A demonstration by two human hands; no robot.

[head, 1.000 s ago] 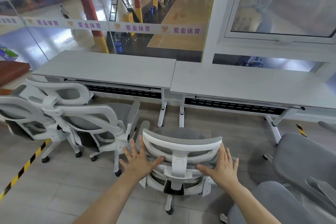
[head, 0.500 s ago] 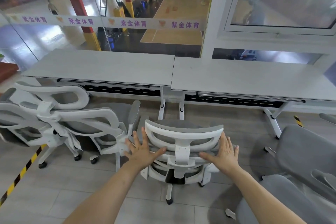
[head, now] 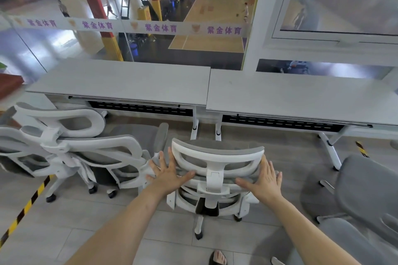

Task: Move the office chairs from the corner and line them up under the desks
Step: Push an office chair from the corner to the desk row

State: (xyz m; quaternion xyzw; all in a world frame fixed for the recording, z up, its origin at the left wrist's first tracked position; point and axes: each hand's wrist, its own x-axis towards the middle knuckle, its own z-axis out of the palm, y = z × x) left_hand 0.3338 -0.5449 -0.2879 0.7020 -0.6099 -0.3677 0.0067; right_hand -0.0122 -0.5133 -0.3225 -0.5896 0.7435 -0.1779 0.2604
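Observation:
A white-framed office chair (head: 217, 158) with grey mesh stands in front of me, its back toward me, facing the join of two grey desks (head: 120, 80). My left hand (head: 169, 173) presses flat on the left side of its backrest, fingers spread. On the right side rests my right hand (head: 265, 180), fingers straight. Two more white chairs (head: 97, 153) stand side by side at the left desk. Grey chairs (head: 370, 189) crowd the right edge.
The right desk (head: 301, 94) runs along a glass wall above a sports hall. Desk legs (head: 195, 129) stand just ahead of the chair. Yellow-black tape (head: 23, 211) marks the floor at left. My sandalled foot (head: 217, 258) shows at the bottom.
The chair has rolled forward toward the desks with both hands on its backrest. I have stepped closer, so the desks and chairs loom larger.

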